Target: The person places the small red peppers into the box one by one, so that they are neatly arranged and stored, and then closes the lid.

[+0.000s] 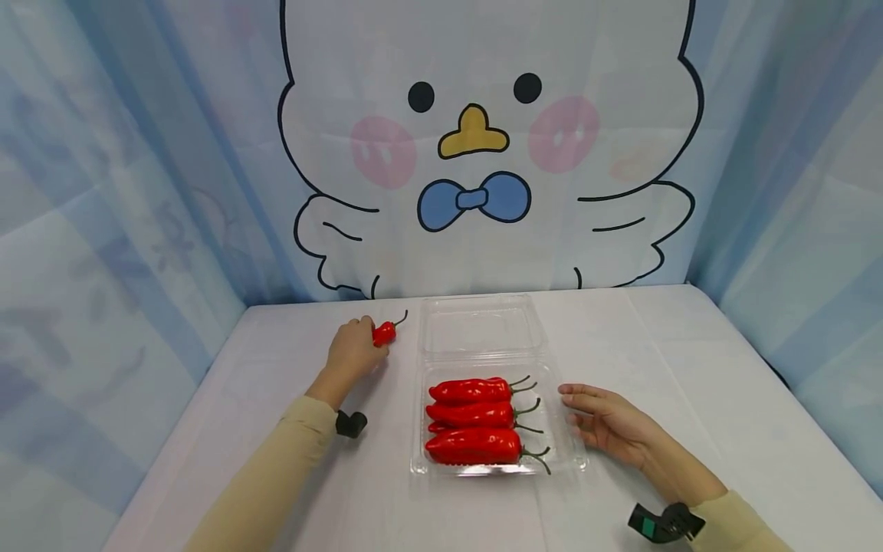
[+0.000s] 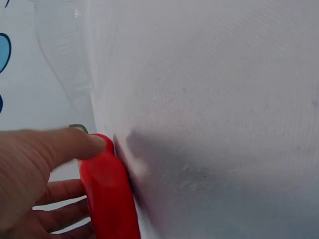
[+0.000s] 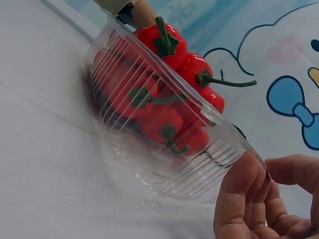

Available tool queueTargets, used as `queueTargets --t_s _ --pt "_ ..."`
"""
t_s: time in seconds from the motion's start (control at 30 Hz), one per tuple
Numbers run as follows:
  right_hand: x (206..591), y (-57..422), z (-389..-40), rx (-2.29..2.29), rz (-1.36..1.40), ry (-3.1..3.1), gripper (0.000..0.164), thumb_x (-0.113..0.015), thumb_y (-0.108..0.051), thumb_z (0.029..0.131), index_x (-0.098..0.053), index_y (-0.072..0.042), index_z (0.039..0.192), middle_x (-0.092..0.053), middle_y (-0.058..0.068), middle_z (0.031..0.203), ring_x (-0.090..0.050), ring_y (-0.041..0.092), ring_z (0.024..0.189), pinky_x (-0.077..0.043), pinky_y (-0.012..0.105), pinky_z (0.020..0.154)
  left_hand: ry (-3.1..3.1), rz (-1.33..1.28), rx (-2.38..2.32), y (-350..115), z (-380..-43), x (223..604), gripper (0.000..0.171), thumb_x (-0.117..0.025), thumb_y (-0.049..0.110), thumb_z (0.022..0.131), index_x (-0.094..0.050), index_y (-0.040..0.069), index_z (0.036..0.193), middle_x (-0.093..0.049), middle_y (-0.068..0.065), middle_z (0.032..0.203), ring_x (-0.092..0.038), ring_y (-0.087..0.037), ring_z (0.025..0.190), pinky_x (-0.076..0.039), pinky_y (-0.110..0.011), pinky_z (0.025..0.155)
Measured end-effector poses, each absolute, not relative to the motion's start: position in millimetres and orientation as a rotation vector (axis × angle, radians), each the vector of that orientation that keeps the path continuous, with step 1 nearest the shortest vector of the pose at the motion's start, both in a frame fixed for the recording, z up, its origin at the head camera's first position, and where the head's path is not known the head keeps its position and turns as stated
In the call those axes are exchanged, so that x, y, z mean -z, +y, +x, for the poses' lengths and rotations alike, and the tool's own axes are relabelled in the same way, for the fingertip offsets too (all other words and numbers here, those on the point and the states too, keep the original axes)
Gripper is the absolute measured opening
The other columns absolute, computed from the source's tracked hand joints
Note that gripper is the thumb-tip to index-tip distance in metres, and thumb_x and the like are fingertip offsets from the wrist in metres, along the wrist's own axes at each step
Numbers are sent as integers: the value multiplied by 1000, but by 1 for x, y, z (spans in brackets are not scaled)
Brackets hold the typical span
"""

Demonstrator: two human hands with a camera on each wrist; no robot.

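My left hand [image 1: 355,353] grips a red pepper [image 2: 109,194] left of the clear plastic box, by its open lid. The pepper's green stem points up and right in the head view, and most of its body is hidden behind my hand there. Thumb on one side and fingers on the other hold it in the left wrist view. Several red peppers [image 1: 476,414] lie stacked in the clear plastic box [image 3: 184,186], stems to the right. At the box's right side, my right hand [image 1: 610,425] pinches the rim between thumb and fingers.
The box's hinged lid [image 1: 483,326] lies folded back toward the far edge of the white table [image 1: 690,368]. A curtain [image 1: 476,253] with a cartoon bird stands behind the table, and blue curtains flank both sides.
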State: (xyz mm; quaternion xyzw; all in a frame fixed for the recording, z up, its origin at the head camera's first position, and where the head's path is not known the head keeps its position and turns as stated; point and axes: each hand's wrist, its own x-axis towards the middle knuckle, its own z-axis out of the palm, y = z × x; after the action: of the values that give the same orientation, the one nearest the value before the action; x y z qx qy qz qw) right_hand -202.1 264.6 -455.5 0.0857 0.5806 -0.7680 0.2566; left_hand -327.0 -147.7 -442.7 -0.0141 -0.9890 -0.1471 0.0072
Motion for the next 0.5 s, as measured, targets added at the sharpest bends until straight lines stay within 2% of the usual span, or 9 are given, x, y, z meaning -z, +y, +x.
queueTargets --t_s 0.1,0.23,0.4,0.5 --pt "456 264 -201 2082 239 1573 19 -59 -17 106 -58 -12 124 -60 -2 107 -60 5 83 -60 21 73 -3108 -30 436 -148 -326 443 43 -76 13 90 -60 -5 125 -63 -23 116 -62 -35 102 -57 -45 94" --pt "456 263 -201 2077 246 1577 22 -59 -17 105 -57 -10 126 -60 -2 107 -60 5 82 -60 21 73 -3111 13 446 -149 -326 445 41 -70 4 92 -61 -3 132 -61 -22 123 -60 -34 107 -55 -46 99" --pt "454 263 -202 2080 243 1577 27 -58 -16 106 -53 -8 131 -60 -1 107 -61 6 83 -60 21 73 -3096 20 461 -153 -326 442 37 -68 1 93 -65 -1 129 -67 -19 120 -61 -33 106 -54 -48 102" --pt "454 263 -202 2083 238 1576 24 -58 -16 106 -54 -9 129 -60 -1 108 -61 6 83 -60 21 73 -3093 16 473 -156 -324 439 32 -66 -1 93 -68 1 125 -70 -17 117 -62 -32 103 -54 -47 100"
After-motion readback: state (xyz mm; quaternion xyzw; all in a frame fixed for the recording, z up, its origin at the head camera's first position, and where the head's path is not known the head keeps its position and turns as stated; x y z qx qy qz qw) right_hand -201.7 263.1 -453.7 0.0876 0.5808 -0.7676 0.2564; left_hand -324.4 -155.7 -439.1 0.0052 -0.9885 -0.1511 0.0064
